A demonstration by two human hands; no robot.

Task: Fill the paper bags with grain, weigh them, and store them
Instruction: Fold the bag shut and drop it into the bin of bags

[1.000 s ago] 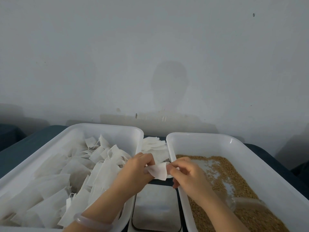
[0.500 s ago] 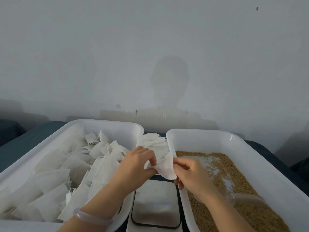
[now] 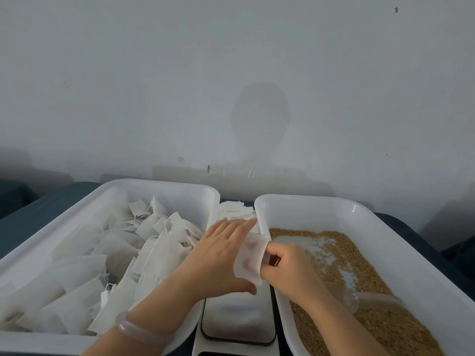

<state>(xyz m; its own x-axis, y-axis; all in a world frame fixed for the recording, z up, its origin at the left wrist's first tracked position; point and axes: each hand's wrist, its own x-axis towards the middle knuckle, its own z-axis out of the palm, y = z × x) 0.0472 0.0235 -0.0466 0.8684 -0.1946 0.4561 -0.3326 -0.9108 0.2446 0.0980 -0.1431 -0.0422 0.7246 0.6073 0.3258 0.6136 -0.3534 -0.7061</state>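
paper bag (image 3: 250,256) looks empty, held mid-scene between left tub (image 3: 159,183) and grain tub (image 3: 308,199) | right grip (image 3: 290,265) pinches its right edge | left grip (image 3: 221,253) flat, fingers straight on it | step: open mouth fully, fill over grain tub, avoid spill

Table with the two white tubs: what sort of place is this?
Probably a small hand-packing bench against a plain wall: the left tub holds paper bags, the right tub grain, with what looks like a scale between them. The right hand pinches one bag.
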